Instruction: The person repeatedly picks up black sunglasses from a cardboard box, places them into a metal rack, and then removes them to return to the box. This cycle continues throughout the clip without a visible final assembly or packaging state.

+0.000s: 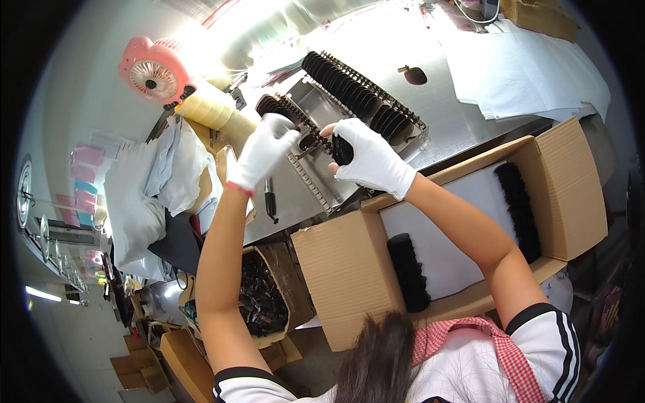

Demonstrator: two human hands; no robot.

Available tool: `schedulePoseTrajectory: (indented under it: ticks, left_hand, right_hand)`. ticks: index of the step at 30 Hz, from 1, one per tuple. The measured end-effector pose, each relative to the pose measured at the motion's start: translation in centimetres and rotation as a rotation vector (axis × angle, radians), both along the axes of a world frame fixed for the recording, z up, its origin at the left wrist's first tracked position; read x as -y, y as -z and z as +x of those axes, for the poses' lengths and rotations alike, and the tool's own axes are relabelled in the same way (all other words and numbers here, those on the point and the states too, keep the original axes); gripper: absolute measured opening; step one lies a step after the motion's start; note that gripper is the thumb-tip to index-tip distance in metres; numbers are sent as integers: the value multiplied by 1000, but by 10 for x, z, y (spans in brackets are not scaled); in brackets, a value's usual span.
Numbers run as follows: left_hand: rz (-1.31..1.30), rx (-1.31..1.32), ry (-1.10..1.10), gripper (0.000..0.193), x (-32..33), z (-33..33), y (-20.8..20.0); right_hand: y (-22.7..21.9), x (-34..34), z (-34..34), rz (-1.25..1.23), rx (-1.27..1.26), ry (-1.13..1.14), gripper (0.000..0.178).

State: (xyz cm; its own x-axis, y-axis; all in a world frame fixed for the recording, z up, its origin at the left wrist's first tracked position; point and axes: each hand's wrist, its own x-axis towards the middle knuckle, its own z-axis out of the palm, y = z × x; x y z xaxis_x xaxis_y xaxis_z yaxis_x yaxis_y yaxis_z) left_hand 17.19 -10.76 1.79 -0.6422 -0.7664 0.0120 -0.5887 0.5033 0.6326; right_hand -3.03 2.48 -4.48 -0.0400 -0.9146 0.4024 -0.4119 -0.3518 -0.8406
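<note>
My right hand [373, 158], in a white glove with bare fingertips, is closed around a small stack of dark lenses [342, 150]. My left hand [263, 153], gloved the same way, is over the near left end of a metal rack; its fingers look bent but are blurred, and what they may hold is hidden. Dark lenses [275, 106] stand in a row in this rack, with a single one [307, 142] between my hands. Further right, a second rack row [349, 87] is filled with upright dark lenses. Empty slots [310, 183] run along the rack's near part.
An open cardboard box [349, 269] with white sheets and black fuzzy rolls [407, 272] stands below my right arm. Another carton [265, 295] holds dark glossy pieces. A marker [270, 200], pink fan [153, 70], loose lens [415, 75] and white paper [524, 70] lie around.
</note>
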Motion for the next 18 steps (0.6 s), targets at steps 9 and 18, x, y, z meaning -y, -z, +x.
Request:
schedulePoseTrajectory:
  ticks: [9,18]
  left_hand:
    - [-254,168,-80,73,143,2,53]
    - [-475,447,69,70,163,-7,65]
  right_hand:
    - [23,15,-1,7,-41,-18,38]
    - [19,18,-12,199,-24,-174,35]
